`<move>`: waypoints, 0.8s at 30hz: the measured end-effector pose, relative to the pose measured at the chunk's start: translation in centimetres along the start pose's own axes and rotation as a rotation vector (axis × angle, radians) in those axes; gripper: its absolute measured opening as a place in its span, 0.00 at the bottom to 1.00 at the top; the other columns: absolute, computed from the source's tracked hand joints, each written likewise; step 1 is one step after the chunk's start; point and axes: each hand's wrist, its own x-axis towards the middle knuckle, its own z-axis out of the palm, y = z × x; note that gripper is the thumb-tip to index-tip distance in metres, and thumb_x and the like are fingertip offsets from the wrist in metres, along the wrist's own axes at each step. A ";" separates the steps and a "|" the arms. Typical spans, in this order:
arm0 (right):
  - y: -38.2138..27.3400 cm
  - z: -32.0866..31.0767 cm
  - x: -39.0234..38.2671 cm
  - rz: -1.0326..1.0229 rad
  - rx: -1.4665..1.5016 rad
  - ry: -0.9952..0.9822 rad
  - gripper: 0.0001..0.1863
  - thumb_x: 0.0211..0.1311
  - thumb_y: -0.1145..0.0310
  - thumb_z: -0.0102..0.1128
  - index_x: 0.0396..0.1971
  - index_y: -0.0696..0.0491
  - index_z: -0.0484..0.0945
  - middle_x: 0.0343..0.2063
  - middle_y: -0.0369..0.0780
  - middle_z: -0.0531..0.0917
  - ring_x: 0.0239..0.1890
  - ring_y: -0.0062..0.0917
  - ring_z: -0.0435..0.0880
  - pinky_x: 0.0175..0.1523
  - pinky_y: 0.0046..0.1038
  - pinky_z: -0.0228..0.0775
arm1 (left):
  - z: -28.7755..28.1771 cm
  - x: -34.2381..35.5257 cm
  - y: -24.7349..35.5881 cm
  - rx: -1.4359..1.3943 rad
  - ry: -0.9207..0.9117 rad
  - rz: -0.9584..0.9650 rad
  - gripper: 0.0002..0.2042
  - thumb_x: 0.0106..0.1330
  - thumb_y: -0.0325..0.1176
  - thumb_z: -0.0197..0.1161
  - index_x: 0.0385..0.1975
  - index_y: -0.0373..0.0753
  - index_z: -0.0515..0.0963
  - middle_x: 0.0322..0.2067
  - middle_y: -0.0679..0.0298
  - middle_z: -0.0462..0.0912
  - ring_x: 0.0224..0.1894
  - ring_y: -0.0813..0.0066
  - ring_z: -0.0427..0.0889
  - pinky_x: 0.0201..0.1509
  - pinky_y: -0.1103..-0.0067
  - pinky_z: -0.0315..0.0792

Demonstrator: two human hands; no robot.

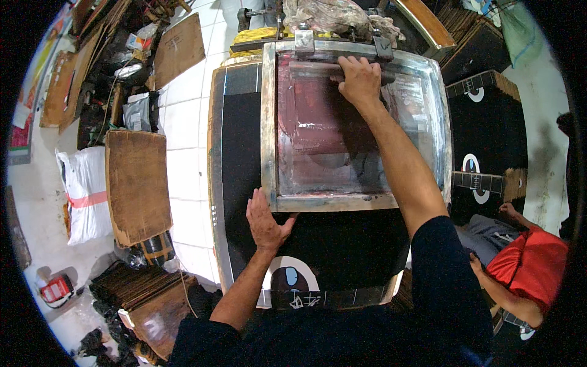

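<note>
A wooden-framed printing screen (269, 122) lies in front of me over a black printed sheet (241, 140). Dark reddish ink (315, 122) is smeared over the left part of its mesh. At the far end inside the frame, my right hand (361, 79) is closed on a squeegee (309, 68), which lies crosswise and is partly hidden by the fingers. My left hand (267, 221) is at the near left corner of the frame, fingers stretched out along its outer side and thumb spread toward the near edge. A white, dark and blue eye-shaped print (292, 276) shows on the sheet nearer me.
Metal hinge clamps (304, 43) hold the screen's far edge. To the right lie more black printed sheets (489, 125), with a person in red (529, 263) beside them. Brown boards (139, 186), a white sack (88, 192) and stacked cardboard (147, 287) stand at the left.
</note>
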 end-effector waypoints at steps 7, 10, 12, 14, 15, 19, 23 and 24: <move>-2.1 -2.2 -9.9 -0.042 0.031 0.042 0.25 0.40 0.67 0.77 0.44 0.44 0.81 0.39 0.33 0.82 0.47 0.31 0.81 0.51 0.40 0.69 | 0.4 -0.2 0.0 -0.014 -0.006 -0.009 0.58 0.48 0.45 0.81 0.76 0.30 0.52 0.73 0.43 0.59 0.76 0.45 0.57 0.79 0.53 0.51; -3.9 -4.3 -15.0 -0.005 0.105 -0.010 0.29 0.37 0.72 0.77 0.45 0.46 0.79 0.42 0.34 0.80 0.50 0.32 0.78 0.55 0.39 0.65 | 0.4 -0.2 -0.1 -0.007 -0.025 -0.026 0.57 0.48 0.45 0.81 0.76 0.30 0.53 0.74 0.45 0.60 0.76 0.47 0.58 0.79 0.54 0.50; -4.2 -5.0 -16.2 0.016 0.122 -0.079 0.28 0.37 0.73 0.77 0.44 0.45 0.78 0.42 0.34 0.79 0.49 0.32 0.77 0.55 0.39 0.65 | 0.2 0.0 0.0 -0.021 0.026 0.004 0.56 0.51 0.51 0.80 0.75 0.29 0.53 0.73 0.44 0.61 0.77 0.49 0.58 0.79 0.53 0.52; -4.3 -5.3 -16.6 -0.007 0.115 -0.047 0.27 0.38 0.73 0.77 0.44 0.45 0.79 0.41 0.33 0.79 0.49 0.32 0.77 0.56 0.39 0.64 | 0.0 0.6 0.4 -0.073 0.043 -0.010 0.56 0.52 0.52 0.80 0.75 0.30 0.54 0.73 0.45 0.62 0.77 0.51 0.58 0.79 0.52 0.51; -4.2 -5.3 -16.5 -0.015 0.113 -0.043 0.26 0.39 0.73 0.76 0.43 0.45 0.79 0.41 0.33 0.79 0.49 0.32 0.77 0.56 0.39 0.64 | -0.3 0.9 0.6 -0.122 0.052 -0.042 0.55 0.52 0.50 0.81 0.75 0.30 0.55 0.72 0.45 0.62 0.77 0.51 0.59 0.80 0.52 0.51; -3.9 -5.0 -15.8 -0.032 0.047 0.046 0.23 0.43 0.73 0.75 0.43 0.45 0.79 0.41 0.33 0.81 0.50 0.32 0.78 0.59 0.40 0.63 | -1.2 2.1 1.7 -0.321 -0.022 -0.253 0.55 0.48 0.43 0.85 0.74 0.34 0.57 0.68 0.46 0.71 0.74 0.50 0.66 0.81 0.49 0.45; -2.5 -5.1 -11.9 -0.001 0.146 0.025 0.20 0.50 0.70 0.72 0.46 0.45 0.81 0.42 0.35 0.85 0.49 0.35 0.81 0.58 0.44 0.65 | -2.8 1.9 2.3 -0.733 0.032 -0.381 0.51 0.45 0.30 0.85 0.72 0.34 0.62 0.61 0.49 0.80 0.63 0.58 0.80 0.72 0.62 0.69; -1.6 -5.3 -10.6 -0.026 0.208 -0.014 0.20 0.50 0.71 0.71 0.46 0.45 0.82 0.42 0.35 0.85 0.48 0.35 0.82 0.57 0.44 0.66 | -2.9 2.1 2.4 -0.671 0.034 -0.343 0.50 0.45 0.26 0.84 0.72 0.33 0.64 0.61 0.49 0.79 0.62 0.61 0.80 0.65 0.69 0.76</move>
